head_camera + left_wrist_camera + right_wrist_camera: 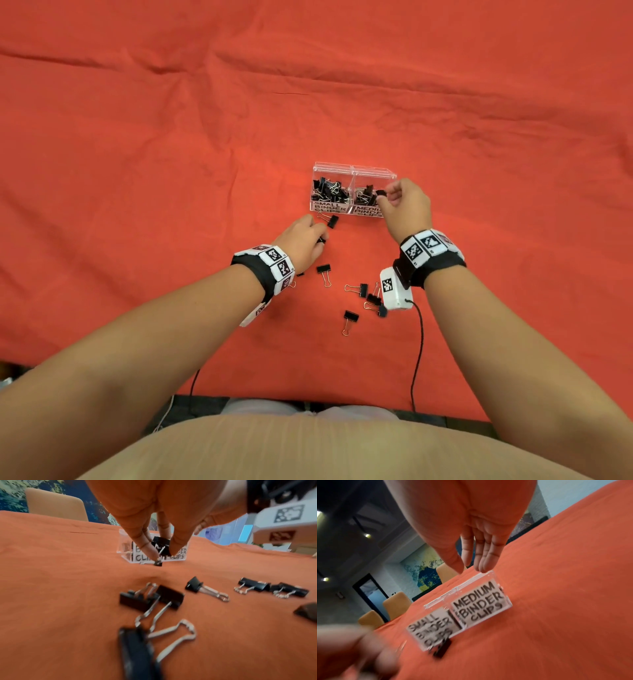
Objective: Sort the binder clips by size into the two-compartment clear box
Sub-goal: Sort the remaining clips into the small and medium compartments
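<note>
Red cloth (pixel 171 137) is covering the table, creased across its far half. Clear box (pixel 354 168) is sitting at centre, two compartments side by side: the one labelled SMALL BINDER CLIPS (pixel 431 630) is holding a heap of black clips, the one labelled MEDIUM BINDER CLIPS (pixel 479 601) a smaller heap.

Right hand (pixel 406 205) is hovering over the medium compartment, a black clip (pixel 381 193) lying at its fingertips in the head view; the wrist view is showing the fingers extended and apart, so whether it is gripping cannot be told.

Left hand (pixel 303 240) is reaching down just before the small label, thumb and fingers pinching a binder clip (pixel 162 546).

One loose clip (pixel 331 220) is lying just beside the box front. Six or so more (pixel 361 289) are lying scattered between the wrists, nearer the person.

Tan chairs (pixel 396 605) are standing beyond the table.
</note>
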